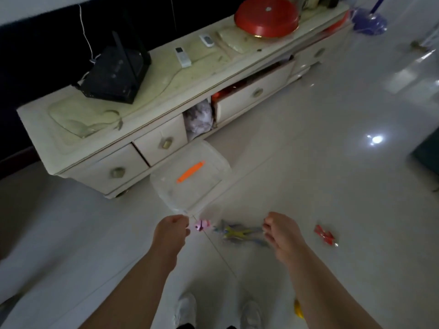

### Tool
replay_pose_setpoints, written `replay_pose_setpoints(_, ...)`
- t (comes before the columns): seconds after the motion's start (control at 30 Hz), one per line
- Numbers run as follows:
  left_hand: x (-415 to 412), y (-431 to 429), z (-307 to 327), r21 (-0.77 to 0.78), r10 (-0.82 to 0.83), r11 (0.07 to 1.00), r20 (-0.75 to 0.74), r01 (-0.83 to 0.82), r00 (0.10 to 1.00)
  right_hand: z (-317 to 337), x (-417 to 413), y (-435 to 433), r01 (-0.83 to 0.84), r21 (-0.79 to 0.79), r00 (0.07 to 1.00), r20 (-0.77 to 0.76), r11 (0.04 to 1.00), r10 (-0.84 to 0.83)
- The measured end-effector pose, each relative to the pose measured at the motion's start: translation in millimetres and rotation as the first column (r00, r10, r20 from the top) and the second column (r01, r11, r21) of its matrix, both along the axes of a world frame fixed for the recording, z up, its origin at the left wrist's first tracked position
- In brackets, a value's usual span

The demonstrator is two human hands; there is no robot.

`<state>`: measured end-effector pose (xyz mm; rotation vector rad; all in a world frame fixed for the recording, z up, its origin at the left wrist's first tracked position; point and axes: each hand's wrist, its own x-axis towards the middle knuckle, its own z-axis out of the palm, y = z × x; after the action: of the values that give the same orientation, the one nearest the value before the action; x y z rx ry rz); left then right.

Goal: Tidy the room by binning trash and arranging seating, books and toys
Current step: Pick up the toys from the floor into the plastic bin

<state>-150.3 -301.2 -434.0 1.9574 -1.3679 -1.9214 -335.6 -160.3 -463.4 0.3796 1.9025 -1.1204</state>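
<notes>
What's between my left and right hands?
In the head view, a small pink toy beside the left hand, then a blurred yellow-grey toy reaching to the right hand.

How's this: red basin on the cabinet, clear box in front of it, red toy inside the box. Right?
No: the head view shows the red toy on the floor right of the right hand, not in the clear box. Basin on the cabinet, box in front: correct.

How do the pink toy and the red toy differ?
Colour: the pink toy is pink, the red toy red. Place: the pink toy is beside the left hand by the clear box; the red toy lies apart, outside the right hand. Both are small.
</notes>
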Motion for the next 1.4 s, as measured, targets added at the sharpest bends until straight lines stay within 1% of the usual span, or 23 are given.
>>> replay_pose_setpoints(0.07,-3.3,-15.3,-44.6,0.012,0.02,1.0,0.027,-0.02,0.999,-44.3,-2.7,-19.0,-0.058,-0.011,0.998,-0.029,0.998,0.058)
replay_pose_setpoints(0.2,-14.2,-48.2,-143.0,-0.003,0.101,0.995,0.066,-0.101,0.993,-158.3,-13.7,-62.3,-0.141,-0.023,0.981,-0.136,0.99,0.137)
replay_pose_setpoints(0.27,-21.4,-63.0,-194.8,-0.035,0.148,0.989,0.099,-0.145,0.984,-206.5,-23.4,-90.9,-0.208,-0.023,0.963,-0.183,0.978,0.2)
replay_pose_setpoints(0.37,-29.7,-82.9,-264.5,-0.095,0.218,0.974,0.158,-0.204,0.963,-250.8,-38.4,-127.0,-0.276,0.009,0.927,-0.262,0.961,0.268)
replay_pose_setpoints(0.4,-31.7,-88.1,-282.7,-0.121,0.252,0.965,0.208,-0.231,0.945,-263.0,-43.7,-137.4,-0.273,0.033,0.917,-0.294,0.961,0.271)
replay_pose_setpoints(0.5,-41.6,-106.1,-331.2,-0.187,0.347,0.936,0.349,-0.298,0.87,-300.1,-58.9,-168.9,-0.241,0.032,0.898,-0.37,0.97,0.236)
replay_pose_setpoints(0.57,-45.9,-119.5,-358.1,-0.24,0.423,0.903,0.355,-0.356,0.834,-326.4,-69.3,-186.9,-0.213,0.032,0.884,-0.42,0.976,0.207)
replay_pose_setpoints(0.63,-45.8,-135.4,-381.2,-0.279,0.506,0.859,0.328,-0.43,0.798,-344.7,-79.4,-201.4,-0.2,0.031,0.864,-0.466,0.979,0.191)
replay_pose_setpoints(0.67,-45.4,-142.6,-391.2,-0.295,0.517,0.85,0.31,-0.436,0.798,-351.2,-84.4,-207.8,-0.202,0.016,0.853,-0.488,0.979,0.184)
replay_pose_setpoints(0.73,-45.4,-149.9,-408.8,-0.329,0.488,0.856,0.257,-0.399,0.834,-362.4,-91.6,-216.3,-0.225,-0.047,0.838,-0.518,0.973,0.169)
replay_pose_setpoints(0.8,-47.2,-149.9,-416.2,-0.383,0.481,0.846,0.244,-0.372,0.842,-371.6,-96.7,-220.4,-0.223,-0.115,0.838,-0.531,0.968,0.13)
replay_pose_setpoints(0.9,-49.1,-142.0,-418.2,-0.448,0.447,0.836,0.224,-0.316,0.866,-378.7,-95.9,-211.1,-0.12,-0.161,0.846,-0.533,0.98,0.016)
replay_pose_setpoints(1.0,-56.2,-132.9,-415.9,-0.513,0.346,0.832,0.179,-0.212,0.921,-389.2,-99.2,-182.8,-0.008,-0.121,0.831,-0.554,0.993,-0.061)
replay_pose_setpoints(1.07,-64.3,-127.8,-416.9,-0.555,0.278,0.821,0.177,-0.138,0.944,-393.6,-102.5,-159.6,0.04,-0.107,0.819,-0.566,0.993,-0.094)
replay_pose_setpoints(1.2,-82.2,-121.8,-418.0,-0.61,0.223,0.791,0.22,-0.044,0.949,-392.3,-106.2,-129.0,0.051,-0.057,0.802,-0.593,0.997,-0.075)
replay_pose_setpoints(1.3,-93.0,-116.5,-406.5,-0.667,0.199,0.744,0.283,0.044,0.938,-385.1,-107.4,-109.8,0.039,-0.018,0.79,-0.612,0.999,-0.042)
replay_pose_setpoints(1.37,-105.8,-107.0,-389.2,-0.699,0.172,0.714,0.243,0.05,0.955,-376.3,-113.5,-91.1,0.074,-0.004,0.787,-0.614,0.997,-0.061)
replay_pose_setpoints(1.4,-113.3,-101.8,-380.9,-0.707,0.154,0.706,0.202,0.036,0.967,-370.7,-116.3,-81.7,0.092,-0.03,0.79,-0.607,0.995,-0.091)
